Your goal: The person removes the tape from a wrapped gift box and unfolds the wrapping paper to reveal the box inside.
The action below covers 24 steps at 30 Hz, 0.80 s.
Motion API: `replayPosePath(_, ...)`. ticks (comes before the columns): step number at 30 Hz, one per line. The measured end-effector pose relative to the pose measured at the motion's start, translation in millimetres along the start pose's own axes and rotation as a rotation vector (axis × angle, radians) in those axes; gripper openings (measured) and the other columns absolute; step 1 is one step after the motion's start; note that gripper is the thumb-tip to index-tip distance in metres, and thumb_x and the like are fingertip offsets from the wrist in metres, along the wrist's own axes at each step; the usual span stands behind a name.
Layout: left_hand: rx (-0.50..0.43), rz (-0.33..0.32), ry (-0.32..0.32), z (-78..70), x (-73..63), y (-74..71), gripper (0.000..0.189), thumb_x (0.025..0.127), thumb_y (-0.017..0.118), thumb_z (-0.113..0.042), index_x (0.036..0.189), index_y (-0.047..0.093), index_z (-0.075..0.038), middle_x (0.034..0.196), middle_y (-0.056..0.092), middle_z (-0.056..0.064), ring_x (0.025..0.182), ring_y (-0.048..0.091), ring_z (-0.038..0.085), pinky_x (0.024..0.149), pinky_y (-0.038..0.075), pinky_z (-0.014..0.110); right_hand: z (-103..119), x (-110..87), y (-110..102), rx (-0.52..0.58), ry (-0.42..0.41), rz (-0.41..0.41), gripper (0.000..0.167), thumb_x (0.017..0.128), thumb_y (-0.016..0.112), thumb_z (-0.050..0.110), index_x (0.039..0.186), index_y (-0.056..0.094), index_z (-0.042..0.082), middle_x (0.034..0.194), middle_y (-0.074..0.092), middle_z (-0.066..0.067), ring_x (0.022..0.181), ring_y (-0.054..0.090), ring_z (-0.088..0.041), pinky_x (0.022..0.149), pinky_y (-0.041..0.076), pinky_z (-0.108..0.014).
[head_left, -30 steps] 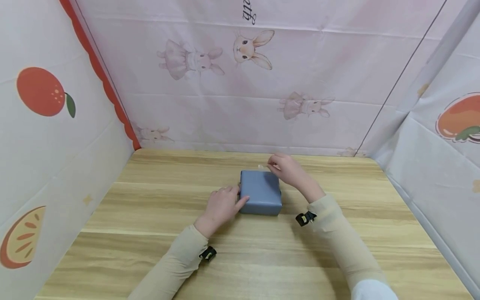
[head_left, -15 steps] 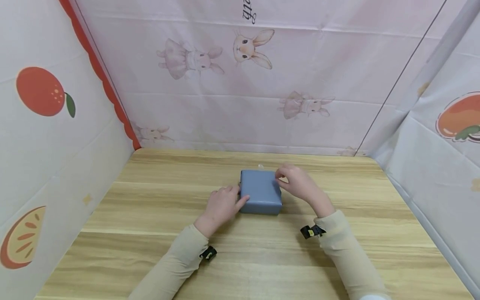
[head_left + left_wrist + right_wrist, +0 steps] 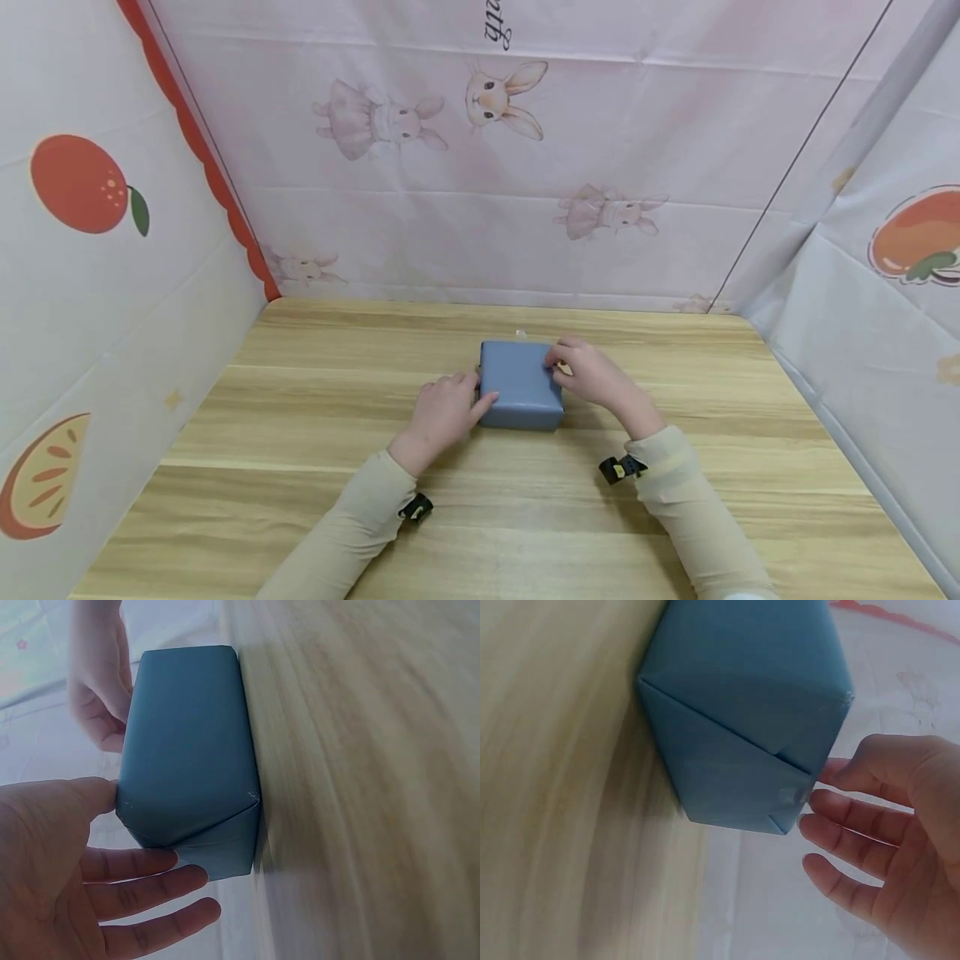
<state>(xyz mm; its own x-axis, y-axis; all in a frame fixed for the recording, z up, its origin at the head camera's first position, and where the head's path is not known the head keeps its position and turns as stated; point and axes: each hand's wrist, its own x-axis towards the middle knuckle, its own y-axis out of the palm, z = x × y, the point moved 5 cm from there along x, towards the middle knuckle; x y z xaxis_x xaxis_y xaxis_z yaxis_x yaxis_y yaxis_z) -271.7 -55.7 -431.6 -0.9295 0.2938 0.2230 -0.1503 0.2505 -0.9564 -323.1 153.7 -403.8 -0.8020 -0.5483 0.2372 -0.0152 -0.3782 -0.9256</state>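
A box wrapped in blue paper (image 3: 519,375) lies flat on the wooden table between both hands. My left hand (image 3: 444,408) rests at its left side, thumb on the upper edge. In the left wrist view, that hand's other fingers (image 3: 154,892) extend loosely along the folded end. My right hand (image 3: 592,372) touches the box's upper right edge with its fingertips. The right wrist view shows those fingers (image 3: 851,817) slightly bent beside the folded paper end, where a small glossy patch (image 3: 791,795) shows, perhaps clear tape. A small clear strip (image 3: 521,334) sticks out behind the box.
The wood-grain table (image 3: 337,467) stretches around the box. A pink cloth backdrop with rabbits (image 3: 450,242) stands behind it. White cloth sides printed with fruit rise at left (image 3: 150,333) and right (image 3: 862,308).
My right hand has come from behind the box's back right corner toward me, onto the upper right edge. The left hand and the box have stayed in place.
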Motion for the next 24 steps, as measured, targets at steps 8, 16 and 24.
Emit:
replayPosePath(8, 0.01, -0.004, 0.008, 0.1, 0.8, -0.9, 0.046, 0.098, 0.049, -0.053, 0.097, 0.064, -0.01, 0.075, 0.062, 0.002, 0.064, 0.059, 0.018, 0.055, 0.048, 0.035, 1.0, 4.4, 0.5, 0.013, -0.003, 0.012, 0.008, 0.088, 0.062, 0.005, 0.09, 0.067, 0.01, 0.093, 0.06, -0.004, 0.078, 0.057, -0.015, 0.07, 0.052, -0.03)
replayPosePath(16, 0.013, -0.004, 0.013, -0.5, -1.4, -2.8, 0.047, 0.098, 0.048, -0.053, 0.098, 0.065, -0.009, 0.077, 0.064, 0.003, 0.064, 0.061, 0.018, 0.054, 0.048, 0.034, -0.5, 4.6, 5.1, 0.008, 0.024, 0.011, 0.007, 0.089, 0.065, 0.013, 0.085, 0.059, 0.014, 0.088, 0.055, 0.0, 0.072, 0.051, -0.012, 0.063, 0.045, -0.026)
replayPosePath(24, -0.005, 0.013, 0.005, 0.6, -0.3, -2.2, 0.045, 0.099, 0.047, -0.052, 0.096, 0.063, -0.011, 0.074, 0.064, 0.002, 0.062, 0.06, 0.017, 0.052, 0.046, 0.033, 5.2, 7.2, 6.8, -0.034, 0.054, -0.023, 0.019, 0.092, 0.067, 0.016, 0.079, 0.054, 0.013, 0.081, 0.052, -0.002, 0.068, 0.046, -0.013, 0.061, 0.041, -0.027)
